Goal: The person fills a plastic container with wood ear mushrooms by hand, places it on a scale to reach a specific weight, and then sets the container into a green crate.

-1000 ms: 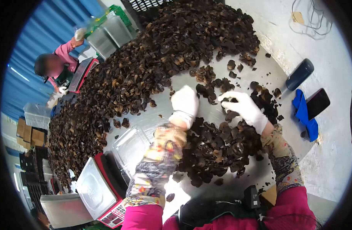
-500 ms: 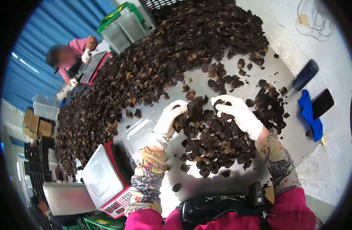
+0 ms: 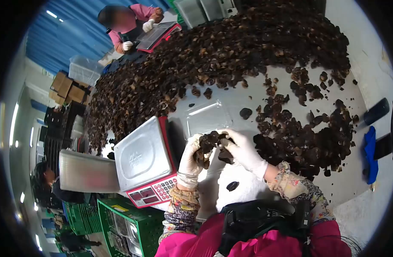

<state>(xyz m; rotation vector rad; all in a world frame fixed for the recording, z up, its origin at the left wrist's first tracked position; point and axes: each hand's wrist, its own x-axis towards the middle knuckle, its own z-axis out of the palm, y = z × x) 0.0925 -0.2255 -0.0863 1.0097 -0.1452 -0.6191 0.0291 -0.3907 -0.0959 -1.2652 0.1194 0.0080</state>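
Observation:
White gloves cover both hands, which are close together over the metal table (image 3: 243,98). My left hand (image 3: 191,160) is closed round a clump of dark dried pieces (image 3: 210,143). My right hand (image 3: 243,152) grips more dark pieces at the clump's right side, its fingers bent over them. Just beyond the hands lies a clear plastic tray (image 3: 207,118). To the right is a loose pile of dark pieces (image 3: 299,141). A red scale (image 3: 143,154) with a metal plate stands left of my left hand.
A large heap of dark pieces (image 3: 213,51) curves across the back. A co-worker (image 3: 132,25) sits at another scale (image 3: 160,36). Stacked clear trays (image 3: 87,173) and green crates (image 3: 128,227) are at lower left. A blue cloth (image 3: 370,156) lies far right.
Both hands have moved left and nearer each other, off the loose pile, with dark pieces in them. The view has turned left, showing more of the scale and green crates.

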